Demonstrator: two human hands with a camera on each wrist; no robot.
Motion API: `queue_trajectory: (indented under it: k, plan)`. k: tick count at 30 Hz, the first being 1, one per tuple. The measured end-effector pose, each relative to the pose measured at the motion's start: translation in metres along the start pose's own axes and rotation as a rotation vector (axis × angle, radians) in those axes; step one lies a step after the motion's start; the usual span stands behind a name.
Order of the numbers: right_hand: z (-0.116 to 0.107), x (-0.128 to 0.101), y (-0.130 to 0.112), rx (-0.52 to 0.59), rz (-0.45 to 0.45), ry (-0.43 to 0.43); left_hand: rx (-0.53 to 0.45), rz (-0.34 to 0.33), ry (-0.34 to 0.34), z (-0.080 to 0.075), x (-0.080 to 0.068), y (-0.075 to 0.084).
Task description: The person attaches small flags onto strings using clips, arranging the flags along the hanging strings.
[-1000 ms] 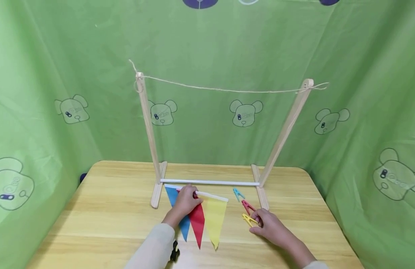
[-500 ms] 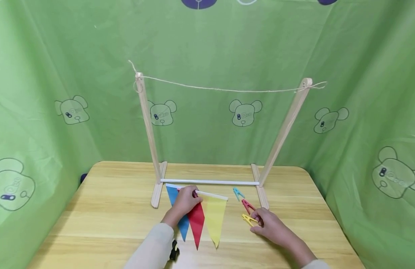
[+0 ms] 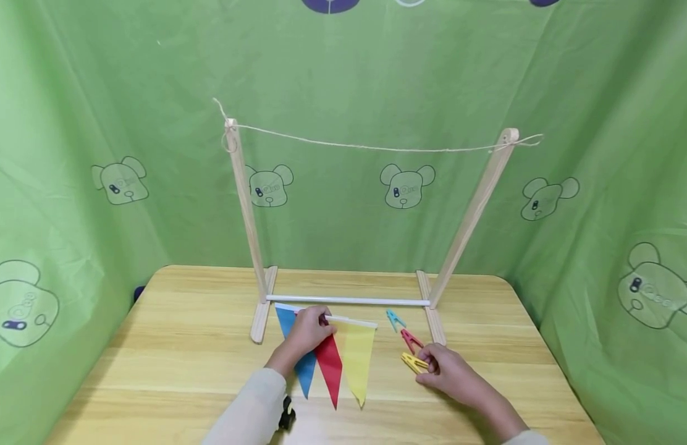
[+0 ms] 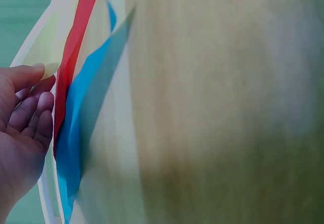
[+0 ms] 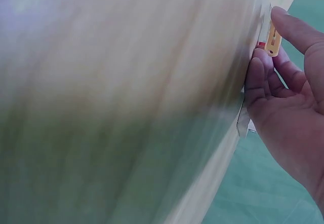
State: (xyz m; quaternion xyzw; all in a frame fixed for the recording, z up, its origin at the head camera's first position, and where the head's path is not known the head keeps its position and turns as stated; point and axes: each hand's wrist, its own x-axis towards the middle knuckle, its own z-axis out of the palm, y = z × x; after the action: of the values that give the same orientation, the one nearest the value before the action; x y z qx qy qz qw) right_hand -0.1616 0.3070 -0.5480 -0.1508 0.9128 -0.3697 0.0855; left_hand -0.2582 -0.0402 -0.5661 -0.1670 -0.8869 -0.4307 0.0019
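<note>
Pick-up step. Right hand (image 3: 451, 372) pinches yellow clothespin (image 3: 413, 363) on the surface (image 3: 182, 346); left hand (image 3: 306, 330) grips pennant string (image 3: 327, 352) (white band edge). Beyond: stand with twine (image 3: 371, 148). Next, likely: lift both to the twine.

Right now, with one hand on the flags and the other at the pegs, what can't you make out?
- Head view: left hand covers the tops of the blue flag and red flag, so its grip is hidden.
- Head view: right hand covers the yellow peg tail.
- Right wrist view: table blurred; red peg barely visible.
- Left wrist view: yellow flag washed out.
</note>
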Motion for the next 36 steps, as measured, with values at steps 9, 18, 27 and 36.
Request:
queue_trajectory:
  k: [9,18,27,36]
  plan:
    - [-0.0005,0.0009,-0.0010,0.005,0.015,-0.007,-0.066,0.007,0.012,-0.0001,-0.0021,-0.0007]
    - [-0.0010,0.0033,-0.0007,-0.009,0.017,-0.002,-0.143,0.030,0.056,-0.0011,-0.0043,-0.0017]
    - [-0.0082,0.0079,-0.0044,0.003,-0.002,0.004,-0.212,0.021,0.107,-0.0010,-0.0042,-0.0004]
    - [-0.0079,0.0098,-0.0046,-0.035,-0.011,0.029,-0.319,-0.043,0.114,0.0004,-0.0095,0.0010]
